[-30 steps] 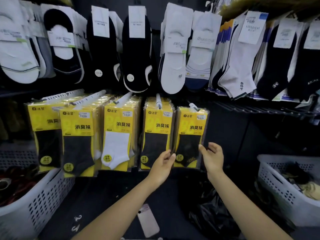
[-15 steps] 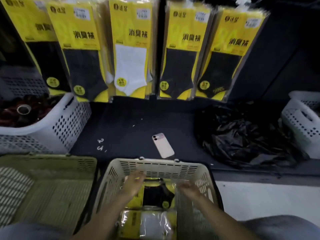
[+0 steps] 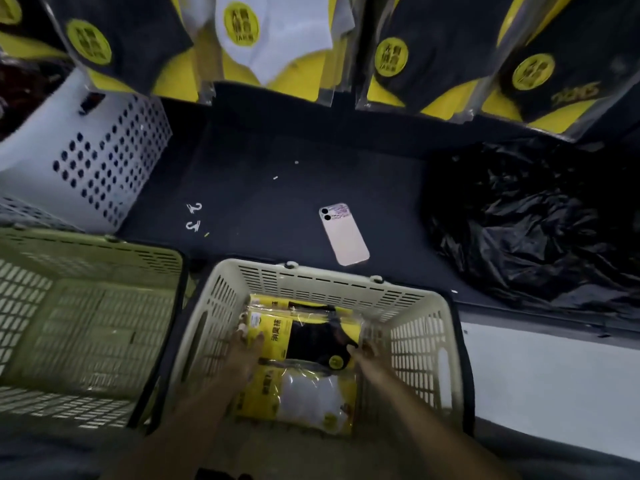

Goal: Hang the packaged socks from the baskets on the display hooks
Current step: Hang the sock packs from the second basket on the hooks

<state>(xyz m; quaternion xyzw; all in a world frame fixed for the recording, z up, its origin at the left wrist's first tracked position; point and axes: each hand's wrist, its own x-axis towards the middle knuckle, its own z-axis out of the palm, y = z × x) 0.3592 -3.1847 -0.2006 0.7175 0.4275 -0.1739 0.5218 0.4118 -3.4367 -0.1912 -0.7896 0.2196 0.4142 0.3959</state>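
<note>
My left hand (image 3: pixel 246 348) and right hand (image 3: pixel 367 352) reach into the cream basket (image 3: pixel 332 276) at 6 o'clock, each pinching one end of the black pack (image 3: pixel 311 339). This pack lies on top of a white pack (image 3: pixel 311 400). A phone (image 3: pixel 344 234) lies face down on the dark shelf (image 3: pixel 277 140), just past the basket. There is a black bag (image 3: pixel 536 230) at 3 o'clock, a green basket (image 3: pixel 86 306) at 8, a white basket (image 3: pixel 97 161) at 10, and hung packs (image 3: pixel 391 57) at 12.
</note>
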